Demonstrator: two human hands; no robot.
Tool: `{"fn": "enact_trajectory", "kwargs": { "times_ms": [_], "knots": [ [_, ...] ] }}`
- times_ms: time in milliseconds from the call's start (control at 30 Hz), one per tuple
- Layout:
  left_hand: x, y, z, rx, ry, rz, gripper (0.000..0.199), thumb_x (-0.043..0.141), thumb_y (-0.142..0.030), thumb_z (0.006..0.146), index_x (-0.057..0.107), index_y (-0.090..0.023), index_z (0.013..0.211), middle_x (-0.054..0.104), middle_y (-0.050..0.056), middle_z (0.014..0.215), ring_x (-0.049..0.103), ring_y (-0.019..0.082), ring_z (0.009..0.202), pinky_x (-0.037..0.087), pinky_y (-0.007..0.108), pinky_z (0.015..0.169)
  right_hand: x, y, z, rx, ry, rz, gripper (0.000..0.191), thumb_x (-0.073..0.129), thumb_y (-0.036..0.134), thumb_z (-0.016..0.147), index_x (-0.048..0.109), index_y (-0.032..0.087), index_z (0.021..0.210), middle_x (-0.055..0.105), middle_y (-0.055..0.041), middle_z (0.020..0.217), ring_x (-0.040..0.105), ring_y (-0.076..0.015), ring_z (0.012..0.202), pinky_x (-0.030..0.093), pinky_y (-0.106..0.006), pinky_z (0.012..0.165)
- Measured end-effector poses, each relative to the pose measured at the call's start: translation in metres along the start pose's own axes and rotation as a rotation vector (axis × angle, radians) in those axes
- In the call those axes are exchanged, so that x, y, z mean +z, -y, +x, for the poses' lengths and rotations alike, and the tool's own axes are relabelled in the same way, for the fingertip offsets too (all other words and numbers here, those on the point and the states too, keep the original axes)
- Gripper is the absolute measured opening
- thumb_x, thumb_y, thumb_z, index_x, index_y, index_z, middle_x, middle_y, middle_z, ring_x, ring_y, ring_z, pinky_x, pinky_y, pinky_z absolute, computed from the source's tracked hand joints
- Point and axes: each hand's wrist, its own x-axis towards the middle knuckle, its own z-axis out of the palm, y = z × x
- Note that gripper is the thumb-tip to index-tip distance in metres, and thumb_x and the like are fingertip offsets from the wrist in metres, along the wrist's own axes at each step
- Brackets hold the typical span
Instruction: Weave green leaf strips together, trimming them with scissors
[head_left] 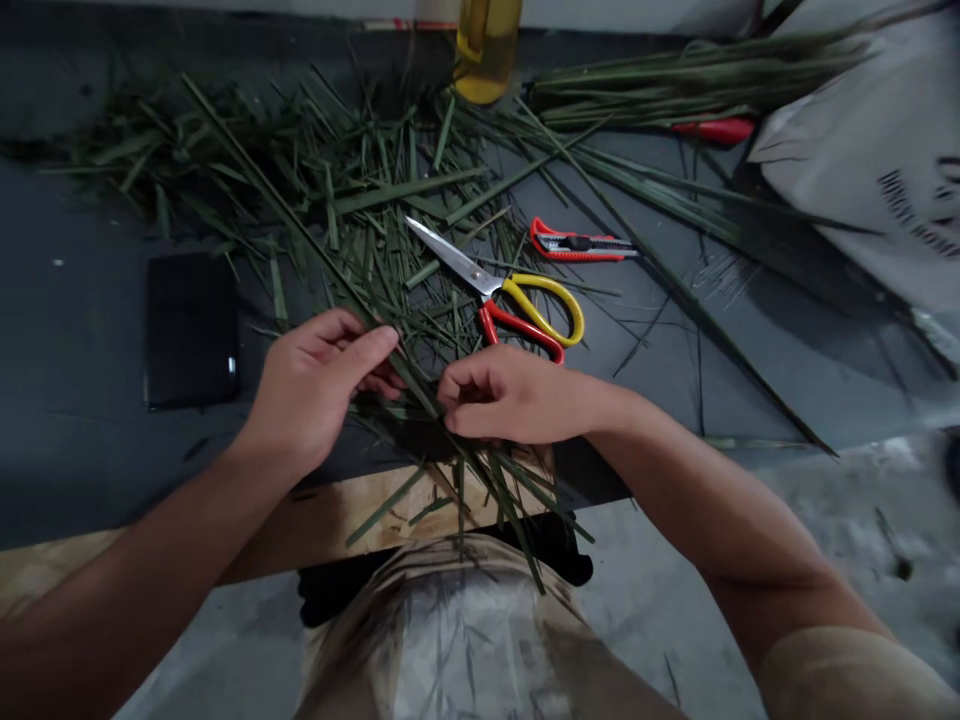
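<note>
A long green leaf strip (281, 212) runs slantwise through both hands. My left hand (315, 385) pinches it between thumb and curled fingers. Lower down, my right hand (517, 393) closes its fingertips on the same strip, whose end trails over the table edge towards my lap. Just beyond the right hand lie scissors (491, 283) with one yellow and one red handle, blades apart, on a heap of cut leaf pieces (360, 180). A red utility knife (581, 242) rests to their right. Fingers of both hands partly hide the strip.
A black phone (191, 330) lies at the left. A bottle of yellow liquid (487, 50) stands at the back, beside a bundle of long leaves (675, 80) and a printed pale bag (870, 150). A wooden board (315, 525) forms the table's front edge.
</note>
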Motion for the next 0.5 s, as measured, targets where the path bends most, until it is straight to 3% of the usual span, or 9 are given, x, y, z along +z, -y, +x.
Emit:
{"fn": "enact_trajectory", "kwargs": {
  "times_ms": [67,167,267,333,400,467,500],
  "knots": [
    [0.001,0.000,-0.003,-0.037,0.070,0.022,0.018,0.080,-0.025,0.076,0.065,-0.019,0.068,0.067,-0.001,0.057,0.065,0.014,0.049,0.055,0.024,0.050,0.001,-0.002,0.001,-0.043,-0.125,0.076,0.022,0.069,0.037,0.087,0.057,0.018,0.083,0.052,0.0071,0.066,0.047,-0.0068,0.056,0.037,-0.019,0.049],
    [0.003,-0.002,-0.006,-0.048,0.139,0.081,0.014,0.081,-0.025,0.076,0.071,-0.018,0.072,0.071,0.001,0.062,0.069,0.015,0.054,0.059,0.024,0.055,-0.003,-0.003,0.001,-0.059,-0.148,-0.017,0.036,0.068,0.045,0.091,0.052,0.019,0.072,0.045,0.0082,0.058,0.043,-0.0056,0.052,0.031,-0.019,0.046],
    [0.001,-0.006,-0.003,0.003,0.010,-0.032,0.017,0.081,-0.031,0.079,0.071,-0.019,0.085,0.074,0.000,0.072,0.072,0.014,0.057,0.058,0.022,0.053,-0.015,0.001,-0.008,0.052,-0.017,-0.060,0.040,0.073,0.046,0.091,0.050,0.020,0.071,0.045,0.0097,0.055,0.046,-0.0051,0.047,0.034,-0.018,0.045],
    [-0.002,-0.009,0.001,0.053,-0.113,-0.110,0.020,0.081,-0.032,0.079,0.067,-0.019,0.083,0.074,-0.002,0.077,0.071,0.012,0.056,0.055,0.019,0.050,-0.023,0.004,-0.016,0.138,0.125,-0.088,0.045,0.073,0.047,0.091,0.045,0.021,0.068,0.048,0.0091,0.053,0.049,-0.0061,0.046,0.034,-0.018,0.043],
    [-0.004,-0.010,0.003,0.061,-0.158,-0.129,0.024,0.083,-0.031,0.077,0.062,-0.019,0.078,0.070,-0.004,0.071,0.071,0.012,0.056,0.054,0.018,0.049,-0.028,0.006,-0.020,0.180,0.180,-0.106,0.043,0.074,0.047,0.090,0.046,0.021,0.070,0.050,0.0085,0.053,0.052,-0.0073,0.047,0.038,-0.018,0.044],
    [-0.003,-0.010,0.002,0.013,-0.098,-0.097,0.024,0.084,-0.030,0.076,0.062,-0.019,0.074,0.068,-0.003,0.063,0.072,0.014,0.057,0.054,0.019,0.049,-0.027,0.004,-0.017,0.133,0.102,-0.093,0.029,0.072,0.045,0.092,0.059,0.019,0.086,0.057,0.0069,0.061,0.057,-0.0088,0.052,0.042,-0.019,0.047],
    [-0.002,-0.010,-0.001,-0.021,-0.041,-0.065,0.023,0.084,-0.029,0.075,0.063,-0.019,0.072,0.069,-0.002,0.061,0.072,0.015,0.057,0.055,0.020,0.050,-0.024,0.003,-0.014,0.062,-0.019,-0.086,0.029,0.072,0.044,0.091,0.063,0.019,0.102,0.061,0.0059,0.068,0.057,-0.0087,0.054,0.044,-0.020,0.048]
  ]
}}
